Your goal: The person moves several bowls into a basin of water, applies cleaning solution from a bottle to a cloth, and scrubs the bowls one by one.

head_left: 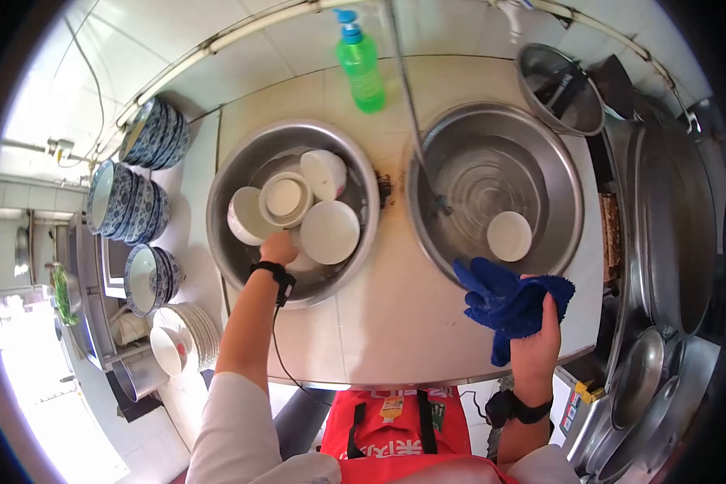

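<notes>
Cloth (515,310) clutched in right hand (534,359), left hand (278,248) at several white bowls (331,232) in left basin (214,206), grip unclear, one small bowl (510,235) in right basin (577,194).

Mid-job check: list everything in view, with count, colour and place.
Metal basins: two, silver, on counter
White bowls: at least five, left basin
Small bowl: one, white, right basin
Hose: one, grey, into right basin
Pump bottle: one, green, behind basins
Patterned bowls: three stacks, blue-white, left
Dish stack: one, white, lower left
Metal pans: several, silver, right
Counter: one, cream, centre
Apron: one, red, bottom
Cloth or glove: one, blue, right hand
Wristbands: two, black, wrists
Left hand: one, left basin
Right hand: one, before right basin
</notes>
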`<action>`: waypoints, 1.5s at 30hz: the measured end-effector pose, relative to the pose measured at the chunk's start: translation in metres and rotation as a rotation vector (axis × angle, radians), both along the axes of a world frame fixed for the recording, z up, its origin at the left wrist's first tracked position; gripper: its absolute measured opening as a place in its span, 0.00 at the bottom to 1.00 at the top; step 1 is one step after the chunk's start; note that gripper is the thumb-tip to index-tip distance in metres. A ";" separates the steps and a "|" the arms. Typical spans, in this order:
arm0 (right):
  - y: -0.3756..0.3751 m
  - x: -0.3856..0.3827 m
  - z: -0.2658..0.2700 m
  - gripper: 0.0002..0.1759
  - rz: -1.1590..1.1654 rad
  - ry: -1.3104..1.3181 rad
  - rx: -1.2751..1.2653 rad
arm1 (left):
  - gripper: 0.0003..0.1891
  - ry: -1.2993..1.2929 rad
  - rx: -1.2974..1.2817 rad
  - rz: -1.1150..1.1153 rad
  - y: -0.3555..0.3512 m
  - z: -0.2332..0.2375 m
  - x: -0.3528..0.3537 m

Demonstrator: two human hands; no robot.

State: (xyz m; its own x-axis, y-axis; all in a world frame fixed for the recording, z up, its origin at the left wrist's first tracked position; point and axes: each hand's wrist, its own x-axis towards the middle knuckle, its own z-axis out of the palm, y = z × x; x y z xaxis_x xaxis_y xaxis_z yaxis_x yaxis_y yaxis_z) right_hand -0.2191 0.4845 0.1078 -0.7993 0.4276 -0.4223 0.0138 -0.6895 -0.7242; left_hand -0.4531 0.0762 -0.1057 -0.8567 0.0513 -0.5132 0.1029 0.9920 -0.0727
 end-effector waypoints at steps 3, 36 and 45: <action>-0.033 -0.010 -0.002 0.20 0.043 -0.018 0.034 | 0.27 0.009 0.150 0.114 0.010 -0.011 -0.004; -0.201 -0.115 -0.046 0.24 0.242 0.042 -0.131 | 0.24 0.295 0.444 -0.047 -0.015 0.092 0.025; -0.245 -0.129 -0.076 0.22 0.339 0.006 -0.400 | 0.32 0.770 0.693 -0.142 -0.039 0.126 0.034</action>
